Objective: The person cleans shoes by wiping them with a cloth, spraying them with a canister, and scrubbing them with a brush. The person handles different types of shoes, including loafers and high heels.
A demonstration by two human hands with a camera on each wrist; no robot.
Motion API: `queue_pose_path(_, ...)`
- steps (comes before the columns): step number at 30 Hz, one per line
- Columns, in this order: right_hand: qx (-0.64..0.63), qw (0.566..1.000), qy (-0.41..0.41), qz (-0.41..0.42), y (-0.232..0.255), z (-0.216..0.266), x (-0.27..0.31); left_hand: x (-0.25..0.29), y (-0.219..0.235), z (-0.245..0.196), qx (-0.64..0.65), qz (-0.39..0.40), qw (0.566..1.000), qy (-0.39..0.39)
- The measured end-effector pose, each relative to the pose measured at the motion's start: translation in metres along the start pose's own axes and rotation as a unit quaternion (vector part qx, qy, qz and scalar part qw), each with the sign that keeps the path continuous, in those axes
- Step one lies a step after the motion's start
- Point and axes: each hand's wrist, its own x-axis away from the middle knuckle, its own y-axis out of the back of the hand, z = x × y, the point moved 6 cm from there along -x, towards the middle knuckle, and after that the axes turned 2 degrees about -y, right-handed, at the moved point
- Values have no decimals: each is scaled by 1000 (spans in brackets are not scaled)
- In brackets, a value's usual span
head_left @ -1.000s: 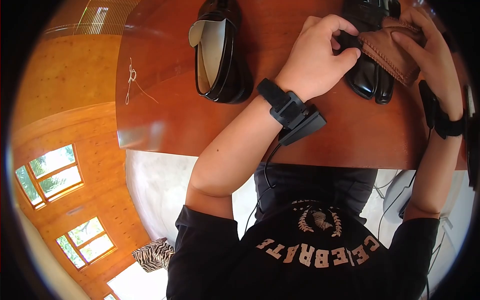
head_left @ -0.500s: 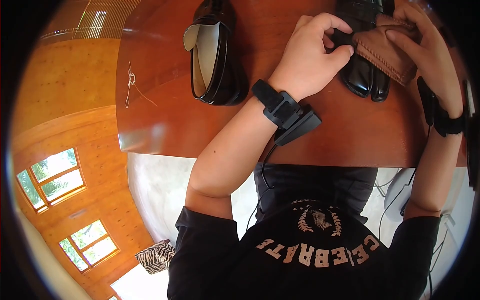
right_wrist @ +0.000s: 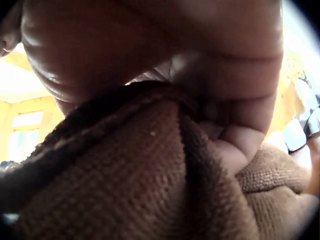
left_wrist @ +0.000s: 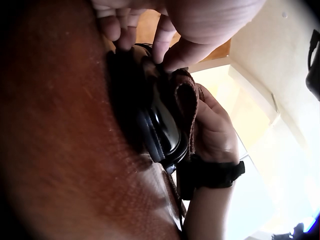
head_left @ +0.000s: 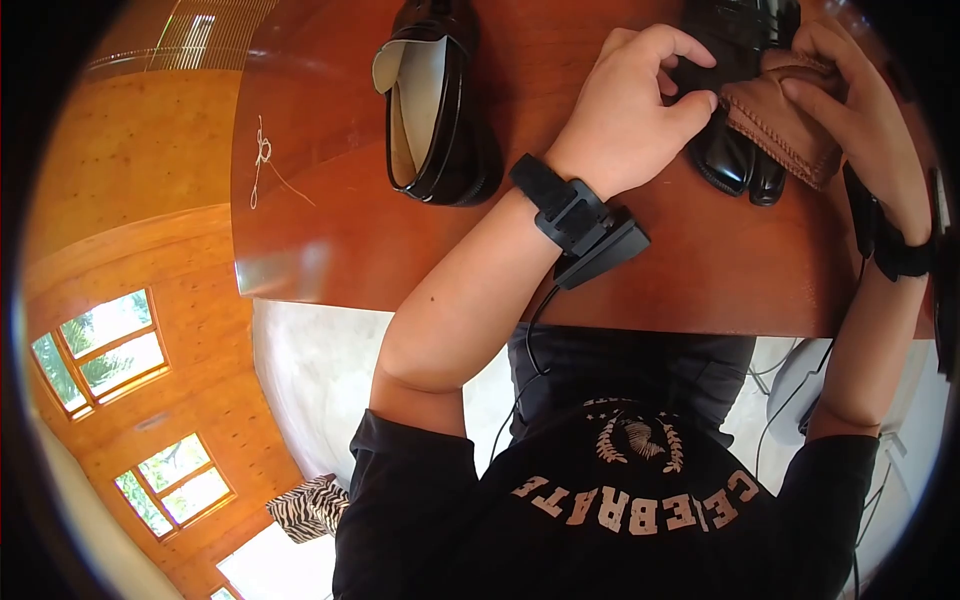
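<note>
Thumb and curled fingers of my left hand [head_left: 640, 110] grip the side of a black split-toe shoe [head_left: 730, 165] in the head view. My left wrist view has those fingertips against the glossy shoe [left_wrist: 165, 125], close to the brown piece. My right hand [head_left: 875, 120] pinches a brown leather piece [head_left: 785, 115] with stitched edges, which lies over part of the shoe. The right wrist view shows its fuzzy inner side [right_wrist: 115, 170] gathered under the fingers, hiding the shoe. In the left wrist view the piece [left_wrist: 187, 100] bends into a loop beside the shoe.
Another black shoe [head_left: 450, 120] with a pale lining stands left of my left hand. A thin knotted string [head_left: 262, 160] lies near the left end of the brown table [head_left: 330, 250]. Cables run from both wrist cameras past the table's front edge.
The brown piece has shifted slightly down and right over the shoe, along with my right hand. My left hand stays at the shoe, with little change. The whole head view has swayed slightly.
</note>
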Motion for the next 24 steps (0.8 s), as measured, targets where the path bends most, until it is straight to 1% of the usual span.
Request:
queue_pose_path(1,29,999,-7,-28,0,39,6,0,0,1,-2,1,1000,1)
queue_pose_path(3,52,997,-12,-63,0,65,9,0,1,1,-2,1,1000,3)
queue_pose_path(7,72,993,11,-95,1,68,10,-1,0,1,3,2,1000,10)
queue_pose_path(10,78,985,15,-153,2,56,7,0,0,1,-1,1,1000,4)
queue_pose_path(12,92,982,16,-167,4,48,6,0,0,0,-5,0,1000,-1)
queue_pose_path(13,110,981,19,-157,6,46,5,0,0,0,-8,0,1000,-1)
queue_pose_path(15,71,992,7,-100,8,16,1,0,0,-1,-6,0,1000,-1)
queue_pose_path(16,14,998,-8,-53,8,-20,-5,0,0,-1,-3,1,1000,1)
queue_pose_path(17,-44,999,-24,-5,5,-39,-8,0,0,-1,1,2,1000,2)
queue_pose_path(20,-37,999,-25,21,2,-33,-6,0,0,-1,-10,0,1000,-9)
queue_pose_path(23,-51,998,-15,33,0,-34,-3,0,0,1,1,2,1000,1)
queue_pose_path(24,-57,998,-15,24,0,-34,-3,0,1,0,0,3,1000,4)
